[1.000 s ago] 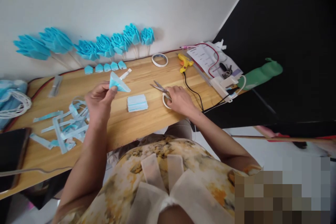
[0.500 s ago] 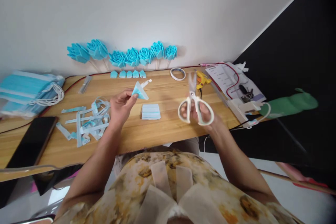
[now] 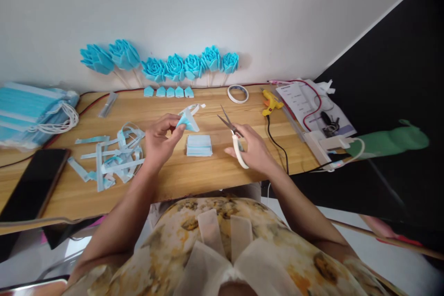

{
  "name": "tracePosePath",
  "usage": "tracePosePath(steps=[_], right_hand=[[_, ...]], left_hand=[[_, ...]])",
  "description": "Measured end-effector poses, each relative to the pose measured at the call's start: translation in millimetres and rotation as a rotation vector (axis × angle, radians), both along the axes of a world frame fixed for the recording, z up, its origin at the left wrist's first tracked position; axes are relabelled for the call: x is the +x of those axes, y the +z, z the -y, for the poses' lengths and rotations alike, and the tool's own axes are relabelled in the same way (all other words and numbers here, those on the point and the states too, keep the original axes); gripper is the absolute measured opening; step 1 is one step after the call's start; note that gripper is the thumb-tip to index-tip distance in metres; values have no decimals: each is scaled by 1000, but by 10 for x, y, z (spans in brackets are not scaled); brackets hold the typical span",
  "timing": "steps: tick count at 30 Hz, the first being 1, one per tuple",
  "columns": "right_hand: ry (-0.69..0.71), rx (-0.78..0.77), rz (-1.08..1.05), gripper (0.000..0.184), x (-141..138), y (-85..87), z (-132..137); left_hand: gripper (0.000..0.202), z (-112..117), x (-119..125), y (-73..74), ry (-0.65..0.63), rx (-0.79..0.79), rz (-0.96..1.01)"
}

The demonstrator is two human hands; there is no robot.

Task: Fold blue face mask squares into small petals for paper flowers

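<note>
Though open, scissors partly hidden.

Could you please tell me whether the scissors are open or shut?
Open: the scissors in the right hand form a V, with a clear gap between their two tips.

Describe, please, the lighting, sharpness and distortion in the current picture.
Head view: soft light, a faint shadow on the wall beside the rightmost flower; head view: scissors fairly crisp, print on the paper sheet unreadable; head view: wide-angle stretch toward the sides.
</note>
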State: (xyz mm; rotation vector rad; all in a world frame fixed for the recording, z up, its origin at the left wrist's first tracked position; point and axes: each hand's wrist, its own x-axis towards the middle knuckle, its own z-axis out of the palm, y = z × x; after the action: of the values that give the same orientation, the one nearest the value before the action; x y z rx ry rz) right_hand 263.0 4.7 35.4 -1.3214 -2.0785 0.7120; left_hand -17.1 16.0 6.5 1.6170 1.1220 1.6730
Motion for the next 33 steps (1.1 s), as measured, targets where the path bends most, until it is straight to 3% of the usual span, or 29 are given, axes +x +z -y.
tracePosePath(steps=[7, 18, 27, 33], right_hand=[[13, 196, 123, 62, -325, -185, -178], [-23, 205, 76, 52, -402, -160, -209], [-31, 96, -185, 41, -366, -240, -233], [-51, -42, -266, 48, -267, -135, -258]], left_hand=[[16, 41, 99, 79, -35, -13, -67], [18, 51, 132, 98, -73, 10, -93], [22, 58, 151, 122, -71, -17, -95], [22, 40, 114, 71, -23, -60, -72]])
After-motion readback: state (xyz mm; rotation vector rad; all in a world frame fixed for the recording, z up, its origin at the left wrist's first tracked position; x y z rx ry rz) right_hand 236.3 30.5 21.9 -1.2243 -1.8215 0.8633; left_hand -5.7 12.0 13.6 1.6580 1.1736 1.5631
